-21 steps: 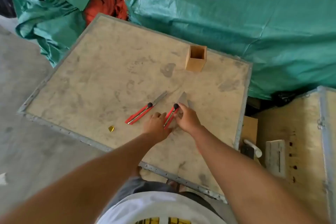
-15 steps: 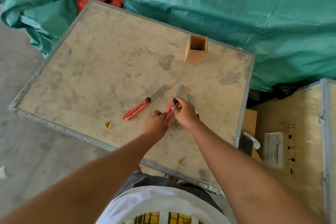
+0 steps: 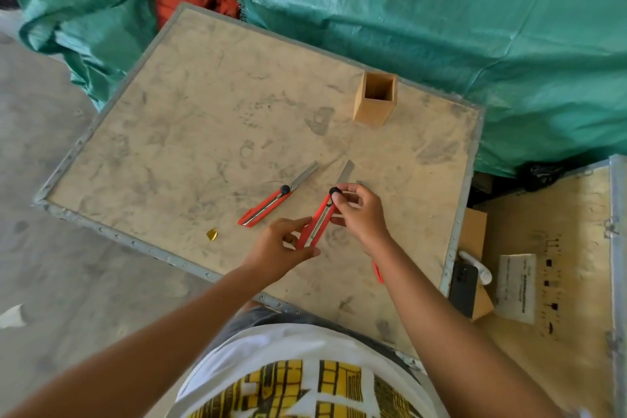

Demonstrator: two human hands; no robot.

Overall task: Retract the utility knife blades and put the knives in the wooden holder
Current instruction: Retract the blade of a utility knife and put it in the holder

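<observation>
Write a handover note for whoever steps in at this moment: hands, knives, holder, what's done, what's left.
Left hand grips the rear of a red utility knife, held above the board. Right hand pinches its black lock knob; the blade is out.
Second knife lies on the board to the left, blade extended, untouched.
A red sliver shows beside the right forearm; possibly a third knife, mostly hidden.
Wooden holder stands upright at the far edge; no knife visible inside.
Done: nothing stowed.
Left: retract every blade, put all knives in the holder.

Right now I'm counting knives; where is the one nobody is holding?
The loose red utility knife lies on the plywood tabletop, blade out, left of both hands, beyond a small gold scrap.
</observation>
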